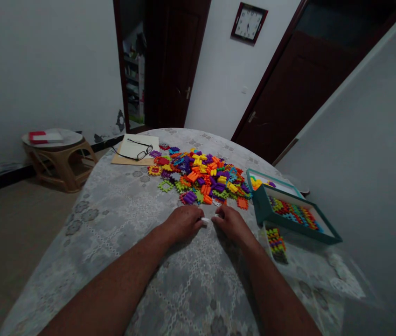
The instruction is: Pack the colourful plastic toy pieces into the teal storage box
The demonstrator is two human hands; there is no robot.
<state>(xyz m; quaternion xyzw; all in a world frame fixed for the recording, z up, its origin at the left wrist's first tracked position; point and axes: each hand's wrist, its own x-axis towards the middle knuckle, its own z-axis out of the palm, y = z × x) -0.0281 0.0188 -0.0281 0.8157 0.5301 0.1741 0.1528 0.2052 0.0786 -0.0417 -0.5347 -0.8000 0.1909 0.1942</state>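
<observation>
Between the left fingers [198, 225], a white piece [205, 220].

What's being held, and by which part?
Left hand: a small white piece, by its left end. Right hand: apparently another white bit, held part unclear.

White piece [205, 221], small, pale, gripped in left hand [186, 223], end jutting toward right hand [230, 222]. Second white piece [216, 215], mostly hidden by right fingers. Pieces apart, narrow gap between; exact shapes unclear.
</observation>
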